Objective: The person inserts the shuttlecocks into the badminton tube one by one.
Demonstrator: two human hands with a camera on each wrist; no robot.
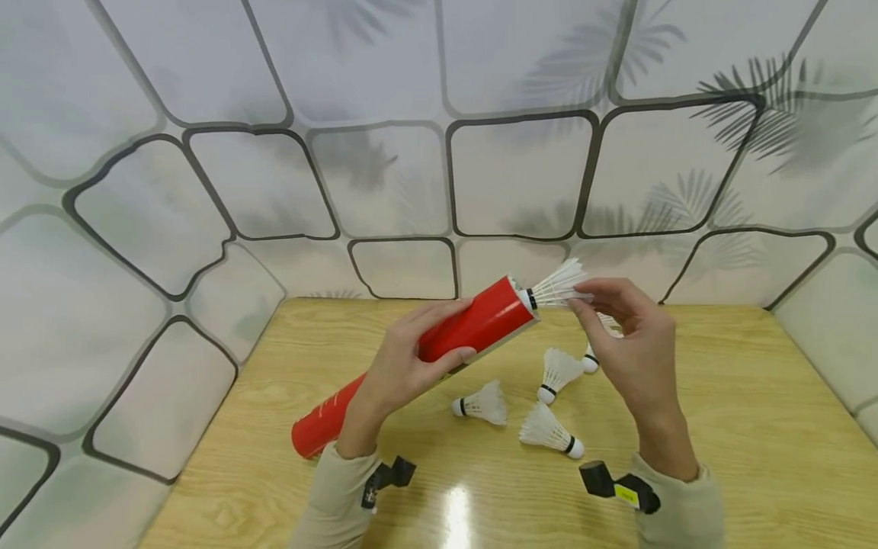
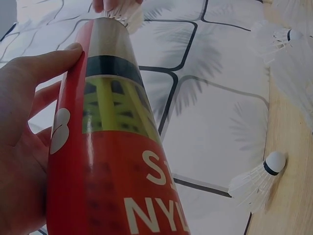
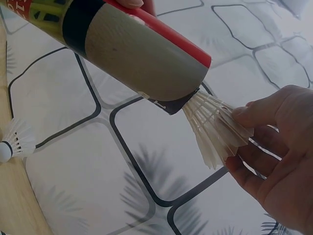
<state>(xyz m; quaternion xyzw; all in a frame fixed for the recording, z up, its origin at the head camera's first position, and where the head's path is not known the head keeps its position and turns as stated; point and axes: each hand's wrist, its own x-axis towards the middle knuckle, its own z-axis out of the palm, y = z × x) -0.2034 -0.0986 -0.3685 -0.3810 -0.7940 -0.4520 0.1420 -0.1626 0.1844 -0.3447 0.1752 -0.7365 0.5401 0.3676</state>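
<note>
A long red shuttlecock tube [image 1: 480,320] slants up to the right, and my left hand [image 1: 405,354] grips it around its upper half. In the left wrist view the tube [image 2: 112,171] shows a clear-looking band and white lettering. At the tube's open upper end, my right hand [image 1: 631,328] pinches a white shuttlecock [image 1: 559,284] by its skirt. The cork of this shuttlecock points into the tube mouth. The right wrist view shows thumb and fingers on the skirt's edge [image 3: 215,127], with the cork hidden behind the rim.
Several white shuttlecocks lie on the wooden table: one shuttlecock [image 1: 483,404] below the tube, a pair [image 1: 549,431] [image 1: 561,371] nearer the right hand, and another [image 1: 591,360] partly behind that hand. A patterned cloth wall [image 1: 384,183] stands behind the table [image 1: 754,427].
</note>
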